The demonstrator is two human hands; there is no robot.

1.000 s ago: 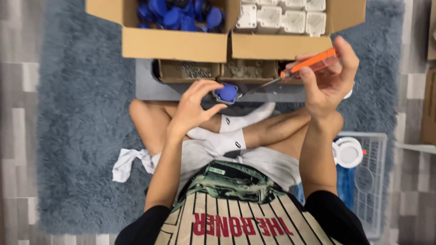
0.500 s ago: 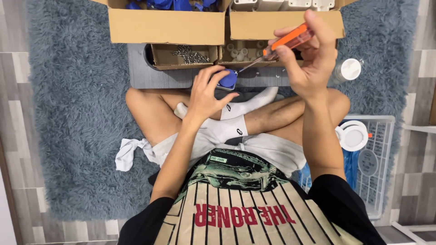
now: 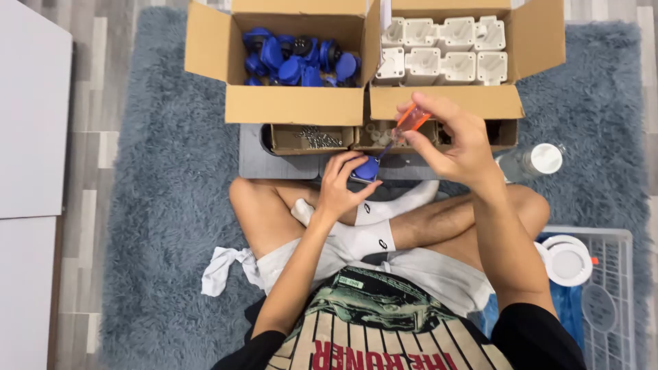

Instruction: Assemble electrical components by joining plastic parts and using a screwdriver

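A: Head view, the only one. What's in the hands?

B: Left hand (image 3: 340, 188) is wrapped around a small blue plastic part (image 3: 366, 169), fingers curled narrow around it, thumb on the near side. Part sits at the fingertips, just above the crossed legs.

A: Right?

B: Right hand (image 3: 458, 140) pinches an orange-handled screwdriver (image 3: 404, 129), fingers closed tight on the handle. Shaft runs down and left from those fingers; tip looks to meet the top of the blue part, though the contact point is too small to confirm.

A: Axis?

B: Screwdriver's long axis is diagonal, handle up-right, tip low-left. The part lies down-left of the right fingers and right at the left fingertips. Left hand is the nearer one, it's already on it.

A: Part appearance?

B: Solid blue, rounded, small, mostly hidden by the fingers. Matches the pile of blue parts (image 3: 298, 60) in the left cardboard box (image 3: 295, 104), well beyond the fingers.

A: Around it?

B: White moulded parts (image 3: 442, 49) in rows in the right box (image 3: 444, 101). Small tray of screws (image 3: 317, 139) just past the left fingers. Clear bottle with white cap (image 3: 533, 160) right of the right hand. Grey shag rug (image 3: 164, 205) under everything.
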